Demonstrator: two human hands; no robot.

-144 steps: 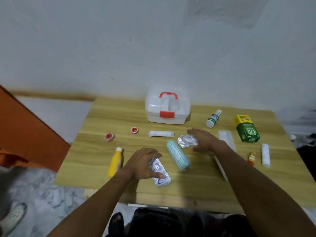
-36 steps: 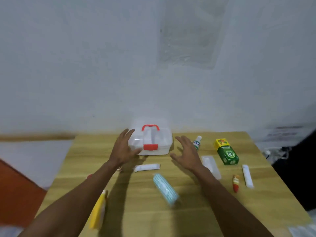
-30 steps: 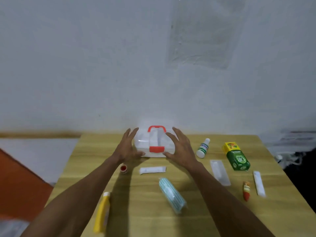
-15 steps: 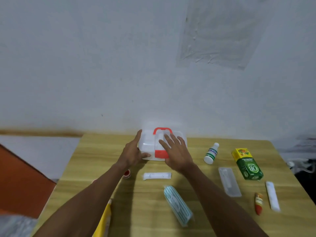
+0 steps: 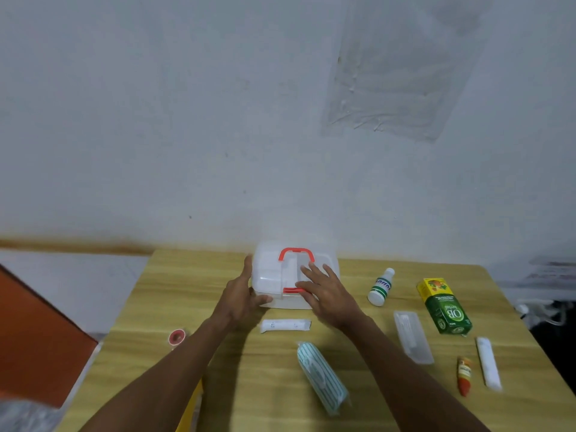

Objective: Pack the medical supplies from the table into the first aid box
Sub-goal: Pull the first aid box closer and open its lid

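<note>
The white first aid box (image 5: pixel 271 269) with a red handle and red latch stands closed at the far middle of the wooden table (image 5: pixel 265 385). My left hand (image 5: pixel 241 294) grips its left front corner, thumb on the front wall. My right hand (image 5: pixel 327 294) lies flat on the lid with fingers spread over the red latch. Loose supplies lie in front: a white tube (image 5: pixel 285 325), a teal striped roll (image 5: pixel 322 377), a small white bottle (image 5: pixel 381 286), a green carton (image 5: pixel 444 306), a clear flat packet (image 5: pixel 412 336).
A red tape roll (image 5: pixel 177 336) sits at the left, near my left forearm. A small orange tube (image 5: pixel 463 375) and a white stick pack (image 5: pixel 487 361) lie at the right edge. A white wall stands just behind the table. An orange surface (image 5: pixel 34 338) is at the left.
Both hands left the supplies and reached forward to the box. The left hand took its left corner and the right hand slid onto the lid over the latch. The view tilted up.
</note>
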